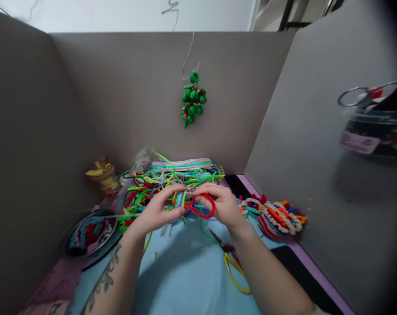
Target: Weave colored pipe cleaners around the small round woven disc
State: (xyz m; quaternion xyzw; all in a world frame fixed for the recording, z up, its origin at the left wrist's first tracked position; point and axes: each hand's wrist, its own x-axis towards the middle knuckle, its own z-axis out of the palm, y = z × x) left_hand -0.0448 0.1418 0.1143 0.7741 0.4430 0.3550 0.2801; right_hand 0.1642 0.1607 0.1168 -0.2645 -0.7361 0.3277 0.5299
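Observation:
My left hand [164, 208] pinches a small striped piece [180, 198] of coloured pipe cleaners between thumb and fingers. Close against it, my right hand [220, 202] has its fingertips closed at the piece's right side. A red pipe cleaner [213, 206] bends in a loop around the right fingers and runs to the striped piece. Its exact hold is partly hidden by the fingers. Behind both hands lies a heap of loose pipe cleaners [146, 186] in many colours. Below my right hand, scissors [229, 262] with yellow and red handles rest on the blue mat [185, 280].
A round mirror [111, 227] leans at left, near a yellow-brown pot [103, 175]. Finished woven pieces [280, 218] lie at right beside a black flat object [303, 271]. A green ornament [193, 100] hangs on the back panel; a clear holder [375, 131] is on the right wall.

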